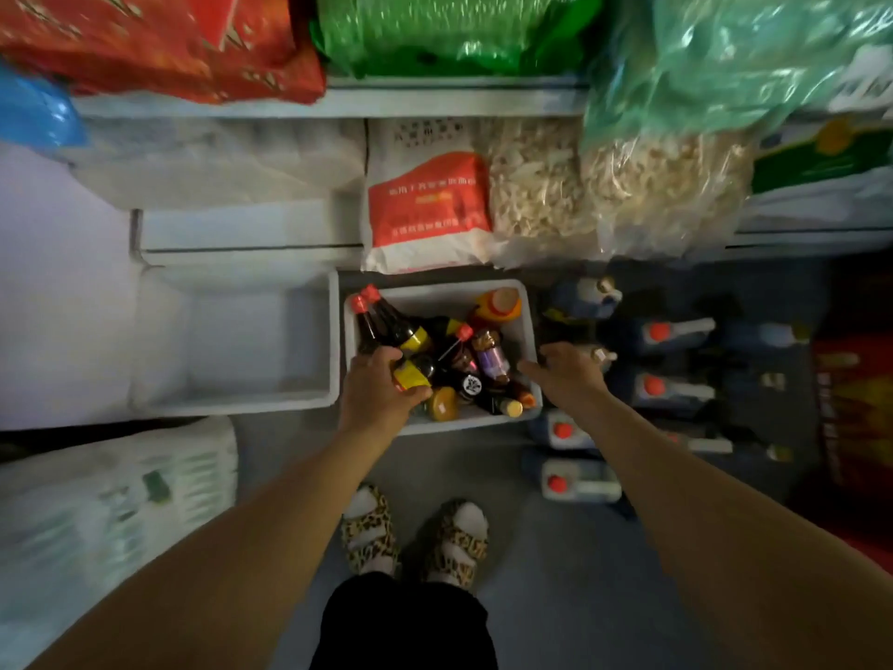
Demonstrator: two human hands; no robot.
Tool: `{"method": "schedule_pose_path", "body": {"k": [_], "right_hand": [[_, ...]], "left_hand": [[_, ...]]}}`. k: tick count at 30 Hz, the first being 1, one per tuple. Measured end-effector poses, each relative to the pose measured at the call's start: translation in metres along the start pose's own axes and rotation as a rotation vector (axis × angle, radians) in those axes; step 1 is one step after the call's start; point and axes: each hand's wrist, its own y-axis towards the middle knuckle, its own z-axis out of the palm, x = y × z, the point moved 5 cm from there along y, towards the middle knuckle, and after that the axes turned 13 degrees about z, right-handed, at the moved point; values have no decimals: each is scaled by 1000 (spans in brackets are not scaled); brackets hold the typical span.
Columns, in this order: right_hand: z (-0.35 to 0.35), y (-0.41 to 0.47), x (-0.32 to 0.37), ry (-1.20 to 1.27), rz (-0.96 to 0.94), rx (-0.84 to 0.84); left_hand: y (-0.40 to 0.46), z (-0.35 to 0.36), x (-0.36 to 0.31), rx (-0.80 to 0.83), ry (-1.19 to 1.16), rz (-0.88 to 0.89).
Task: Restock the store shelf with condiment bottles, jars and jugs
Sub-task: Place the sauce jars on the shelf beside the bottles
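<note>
A white plastic bin (524, 321) on the floor holds several condiment bottles and jars. Two dark sauce bottles with red caps (381, 321) lean against its left wall. My left hand (377, 389) curls round a dark bottle with a yellow label (413, 372) at the bin's left side. My right hand (568, 374) hovers over the bin's right rim with fingers spread and nothing in it. An orange-capped jar (497, 304) lies at the back of the bin, and a purple-labelled bottle (490, 355) in the middle.
An empty white bin (241, 340) stands left of the full one. Several jugs with red caps (671, 331) stand on the floor to the right. Bags of dried goods (667, 186) and a red-and-white bag (425, 205) fill the shelf above. My slippered feet (415, 529) stand below.
</note>
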Motion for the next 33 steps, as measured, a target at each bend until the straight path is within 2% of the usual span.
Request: {"method": "schedule_pose_path", "body": {"k": [6, 11, 14, 20, 24, 27, 33], "right_hand": [[72, 101, -23, 82, 79, 38], [121, 173, -34, 172, 79, 54], [146, 206, -38, 270, 81, 86], [167, 239, -38, 364, 46, 109], [173, 251, -32, 380, 12, 122], [173, 255, -30, 416, 1, 138], [177, 264, -41, 458, -10, 197]], "left_hand": [[51, 106, 48, 61, -138, 10], [104, 184, 80, 101, -354, -105], [131, 219, 101, 117, -361, -168], [150, 244, 115, 75, -231, -122], [142, 250, 112, -91, -291, -72], [141, 255, 110, -194, -341, -119], [164, 266, 105, -183, -427, -296]]}}
